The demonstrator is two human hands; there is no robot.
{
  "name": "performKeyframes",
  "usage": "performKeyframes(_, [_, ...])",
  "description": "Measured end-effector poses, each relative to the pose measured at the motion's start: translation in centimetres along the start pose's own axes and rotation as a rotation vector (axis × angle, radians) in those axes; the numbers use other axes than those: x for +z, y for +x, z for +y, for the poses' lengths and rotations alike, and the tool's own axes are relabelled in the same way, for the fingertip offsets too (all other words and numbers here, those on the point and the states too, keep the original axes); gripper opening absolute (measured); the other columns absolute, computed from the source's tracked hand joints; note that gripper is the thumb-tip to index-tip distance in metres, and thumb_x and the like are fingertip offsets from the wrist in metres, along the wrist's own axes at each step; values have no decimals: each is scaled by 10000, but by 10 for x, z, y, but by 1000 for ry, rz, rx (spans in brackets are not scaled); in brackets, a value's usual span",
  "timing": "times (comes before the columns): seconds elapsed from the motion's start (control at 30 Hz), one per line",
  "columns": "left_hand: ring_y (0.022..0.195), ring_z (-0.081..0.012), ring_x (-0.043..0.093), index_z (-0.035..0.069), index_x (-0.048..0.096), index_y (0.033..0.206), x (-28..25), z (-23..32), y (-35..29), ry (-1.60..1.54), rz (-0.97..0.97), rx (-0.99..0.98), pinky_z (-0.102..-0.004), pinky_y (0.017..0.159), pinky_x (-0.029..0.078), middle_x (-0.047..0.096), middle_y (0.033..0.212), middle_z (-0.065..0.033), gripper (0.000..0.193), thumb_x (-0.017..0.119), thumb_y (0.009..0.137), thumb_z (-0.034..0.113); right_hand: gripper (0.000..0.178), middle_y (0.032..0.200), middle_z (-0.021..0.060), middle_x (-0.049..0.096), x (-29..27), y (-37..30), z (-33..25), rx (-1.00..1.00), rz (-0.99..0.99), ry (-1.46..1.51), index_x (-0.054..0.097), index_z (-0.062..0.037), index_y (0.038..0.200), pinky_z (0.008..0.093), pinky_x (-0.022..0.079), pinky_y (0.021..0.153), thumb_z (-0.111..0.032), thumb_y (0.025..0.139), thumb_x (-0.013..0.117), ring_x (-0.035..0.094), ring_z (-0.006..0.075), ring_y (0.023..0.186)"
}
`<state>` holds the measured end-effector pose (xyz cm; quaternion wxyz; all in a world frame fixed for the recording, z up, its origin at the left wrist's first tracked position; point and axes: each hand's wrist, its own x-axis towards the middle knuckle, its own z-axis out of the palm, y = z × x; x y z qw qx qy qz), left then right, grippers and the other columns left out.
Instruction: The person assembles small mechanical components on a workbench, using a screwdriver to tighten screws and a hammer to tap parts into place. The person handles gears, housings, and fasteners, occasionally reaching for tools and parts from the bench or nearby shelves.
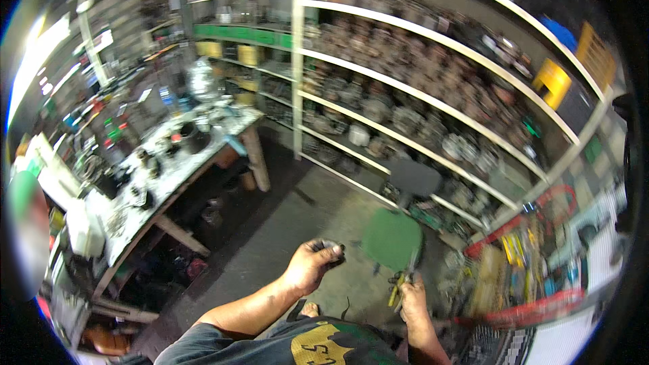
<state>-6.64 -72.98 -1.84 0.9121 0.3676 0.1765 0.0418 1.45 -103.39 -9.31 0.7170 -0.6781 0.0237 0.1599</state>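
Observation:
In front of my body, my left hand [313, 267] is closed with the thumb over the curled fingers. A small dark round piece [339, 249] shows at its fingertips, too small and blurred to name. Lower and to the right, my right hand [413, 299] grips pliers with yellow handles [395, 290]; their dark head points away from me. The two hands are apart. Just beyond them stands a chair with a green seat [392, 238] and a dark backrest [415, 178].
At the left is a workbench [128, 196] crowded with bottles, cups and parts. Tall pale-framed shelves [298, 74] packed with metal parts fill the far side. On the right a red-edged tool tray [541, 307] holds several hand tools. Dark floor [270, 209] lies between.

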Motion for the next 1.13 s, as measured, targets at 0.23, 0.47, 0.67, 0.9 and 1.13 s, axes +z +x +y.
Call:
performKeyframes(0.23, [879, -162, 787, 27, 826, 1061, -98, 82, -49, 982, 266, 234, -367, 843, 629, 846, 971, -132, 212, 839, 894, 157, 181, 939, 64, 736, 227, 45, -58, -372, -747, -554, 684, -57, 1060, 383, 583, 758, -48, 926, 806, 702, 203, 818])
performKeyframes(0.47, [884, -391, 800, -13, 801, 1068, -180, 136, -54, 1067, 594, 230, -448, 810, 622, 800, 979, -251, 284, 842, 896, 209, 164, 851, 143, 742, 425, 90, -67, -555, -1295, -552, 695, -16, 1014, 387, 582, 724, -42, 908, 817, 721, 260, 738])
performKeyframes(0.67, [1008, -370, 809, -19, 798, 1182, -222, 201, -50, 894, 958, 291, -459, 905, 625, 818, 1086, -234, 361, 861, 925, 226, 138, 859, 171, 741, 571, 124, -68, -523, -1618, -563, 689, -7, 1031, 420, 585, 738, -58, 935, 774, 760, 303, 778])
performKeyframes(0.9, [1249, -374, 715, 58, 766, 1290, -345, 279, -91, 925, 1522, 762, -462, 1080, 570, 754, 1316, -179, 438, 883, 900, 218, 122, 876, 39, 707, 724, 113, -49, -231, -1756, -541, 691, -15, 1043, 329, 549, 751, -48, 961, 775, 642, 119, 797])
performKeyframes(1.13, [1390, -400, 607, 96, 725, 1391, -548, 374, -107, 1196, 1676, 779, -502, 1205, 466, 682, 1448, -196, 520, 866, 915, 253, 90, 863, 32, 700, 852, 67, -12, -261, -1715, -630, 705, -41, 1048, 326, 539, 751, -59, 989, 770, 630, 122, 791])
